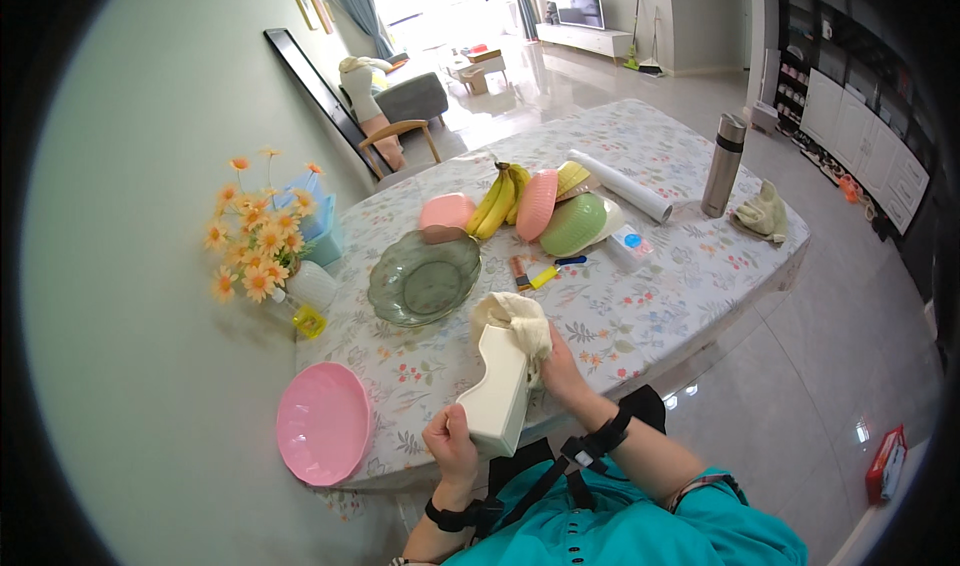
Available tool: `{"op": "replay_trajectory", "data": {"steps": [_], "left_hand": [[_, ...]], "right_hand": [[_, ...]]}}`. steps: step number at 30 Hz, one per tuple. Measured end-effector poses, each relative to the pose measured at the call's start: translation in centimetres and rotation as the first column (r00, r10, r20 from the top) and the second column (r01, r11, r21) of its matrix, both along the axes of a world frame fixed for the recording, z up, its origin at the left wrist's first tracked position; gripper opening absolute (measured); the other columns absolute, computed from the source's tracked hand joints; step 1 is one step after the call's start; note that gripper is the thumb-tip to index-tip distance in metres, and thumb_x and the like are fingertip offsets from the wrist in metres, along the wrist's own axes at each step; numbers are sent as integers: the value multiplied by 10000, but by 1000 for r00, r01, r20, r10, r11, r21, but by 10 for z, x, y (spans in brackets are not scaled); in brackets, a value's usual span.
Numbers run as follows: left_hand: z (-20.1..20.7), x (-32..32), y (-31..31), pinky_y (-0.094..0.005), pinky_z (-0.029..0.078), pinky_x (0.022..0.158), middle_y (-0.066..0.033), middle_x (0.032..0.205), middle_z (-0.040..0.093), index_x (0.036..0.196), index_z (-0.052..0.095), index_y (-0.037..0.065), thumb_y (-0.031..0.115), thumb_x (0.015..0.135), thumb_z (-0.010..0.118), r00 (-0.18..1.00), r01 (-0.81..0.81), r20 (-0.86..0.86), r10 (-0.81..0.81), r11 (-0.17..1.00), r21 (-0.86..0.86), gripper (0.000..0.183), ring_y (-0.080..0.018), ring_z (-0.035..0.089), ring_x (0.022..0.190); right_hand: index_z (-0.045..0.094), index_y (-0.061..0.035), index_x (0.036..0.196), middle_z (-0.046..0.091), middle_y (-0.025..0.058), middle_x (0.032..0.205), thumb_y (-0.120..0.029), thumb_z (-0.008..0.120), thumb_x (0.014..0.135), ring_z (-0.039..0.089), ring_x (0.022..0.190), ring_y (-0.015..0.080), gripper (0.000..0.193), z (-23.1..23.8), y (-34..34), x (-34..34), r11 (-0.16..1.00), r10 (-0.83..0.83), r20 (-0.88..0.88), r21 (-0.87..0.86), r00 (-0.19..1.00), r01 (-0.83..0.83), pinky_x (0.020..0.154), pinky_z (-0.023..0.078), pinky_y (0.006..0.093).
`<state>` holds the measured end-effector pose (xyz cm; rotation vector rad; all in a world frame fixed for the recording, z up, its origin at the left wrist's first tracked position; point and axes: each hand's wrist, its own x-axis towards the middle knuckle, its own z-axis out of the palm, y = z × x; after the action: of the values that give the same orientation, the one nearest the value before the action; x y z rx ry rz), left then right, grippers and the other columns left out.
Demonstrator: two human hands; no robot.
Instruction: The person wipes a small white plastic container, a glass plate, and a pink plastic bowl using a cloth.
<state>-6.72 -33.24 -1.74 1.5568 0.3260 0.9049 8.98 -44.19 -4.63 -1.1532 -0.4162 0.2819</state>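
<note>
My left hand (452, 444) is closed on the near end of a white, box-shaped holder (496, 396) with a curved cutout along one side. The holder is tilted above the near edge of the table. Bunched over its far end is a cream cloth (510, 316), which my right hand (566, 368) grips against the holder's right side. Most of the right fingers are hidden behind the cloth and holder. Just beyond lies a translucent grey-green scalloped bowl (425, 281). A round pink tray (324, 424) rests at the table's left corner.
Bananas (492, 206), a pink basket (537, 206) and a green basket (573, 224) stand mid-table. Behind them lies a white roll (625, 188). A steel flask (723, 166) and a crumpled cloth (762, 212) are at right. Orange flowers (262, 241) stand along the left wall.
</note>
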Motion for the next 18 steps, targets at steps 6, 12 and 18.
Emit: {"op": "replay_trajectory", "data": {"steps": [6, 12, 18], "left_hand": [[3, 16, -15, -257, 442, 605, -27, 779, 653, 841, 642, -27, 316, 1026, 494, 991, -50, 102, 89, 941, -334, 417, -90, 555, 657], [4, 20, -6, -340, 542, 846, -139, 1052, 689, 1177, 613, -64, 499, 1028, 382, 958, 282, 197, -206, 794, -539, 627, -247, 678, 944], [-16, 23, -1, -353, 516, 918, -144, 1163, 653, 1282, 544, -50, 526, 1018, 381, 959, 280, 242, -150, 648, -708, 654, -249, 648, 1030]], "right_hand": [[401, 16, 1436, 512, 204, 1385, -22, 388, 989, 491, 1297, 293, 449, -4, 2, -63, 989, -125, 158, -57, 980, 135, 1091, 359, 348], [460, 25, 1393, 374, 251, 1504, -8, 485, 934, 308, 1438, 381, 461, 20, -23, -102, 986, 20, 637, -138, 771, 88, 1180, 236, 451], [486, -18, 1395, 399, 215, 1500, -55, 531, 926, 315, 1432, 384, 473, 34, -16, -60, 970, 84, 725, -218, 683, 112, 1176, 239, 478]]}}
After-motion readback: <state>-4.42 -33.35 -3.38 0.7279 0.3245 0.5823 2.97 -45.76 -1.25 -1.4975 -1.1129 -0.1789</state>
